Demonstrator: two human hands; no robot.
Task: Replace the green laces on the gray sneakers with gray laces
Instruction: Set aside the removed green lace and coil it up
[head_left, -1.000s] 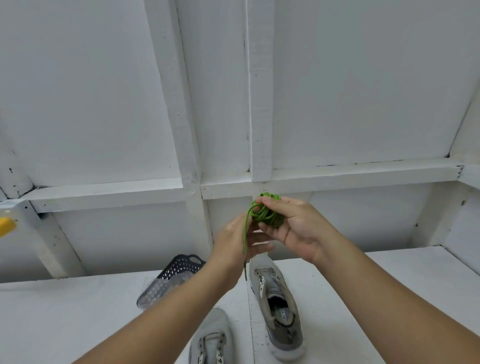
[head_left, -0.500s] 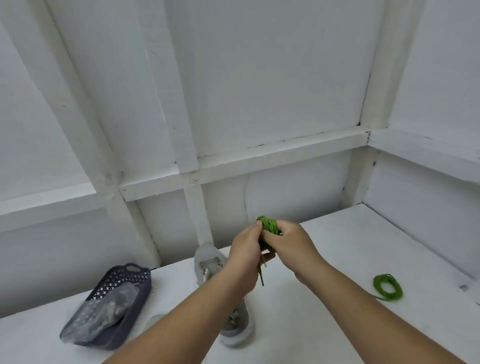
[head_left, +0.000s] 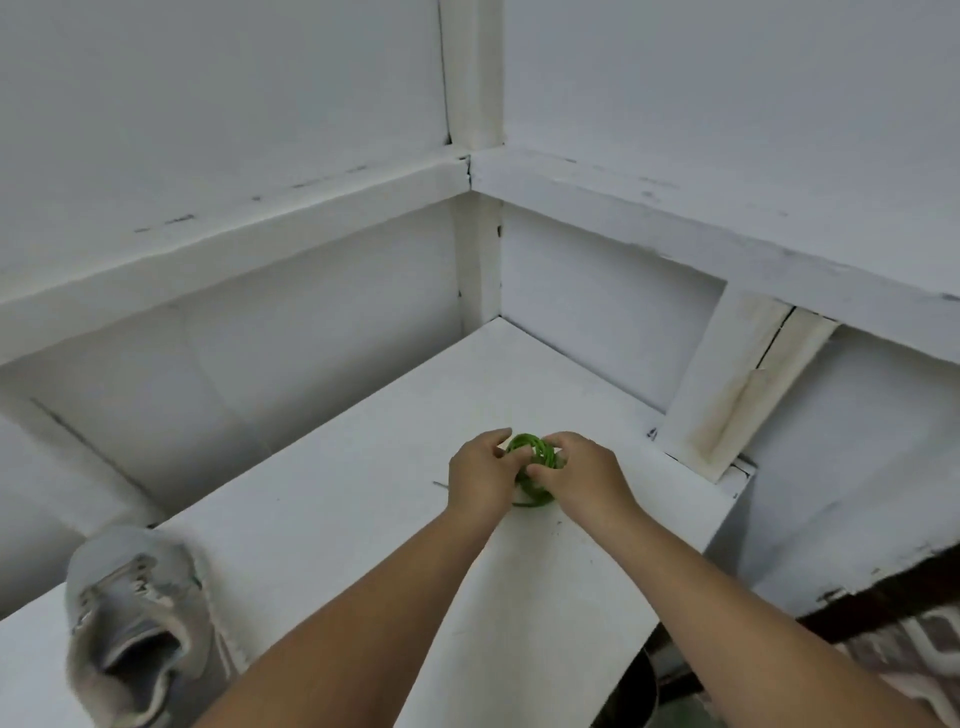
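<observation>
A coiled bundle of green lace sits low over the white table, between both hands. My left hand grips its left side with curled fingers. My right hand pinches its right side. More green coil lies flat on the table just beneath; whether it is part of the held bundle is unclear. One gray sneaker stands at the lower left, its eyelets showing no lace. The second sneaker and any gray laces are out of view.
The table runs into a corner of white walls with a ledge. A white board leans at the right edge. The table's right edge drops to a dark floor area.
The view has swung right. Both hands carried the green bundle right and down to the table, onto the spot where a green coil lay. The basket has left the view.
</observation>
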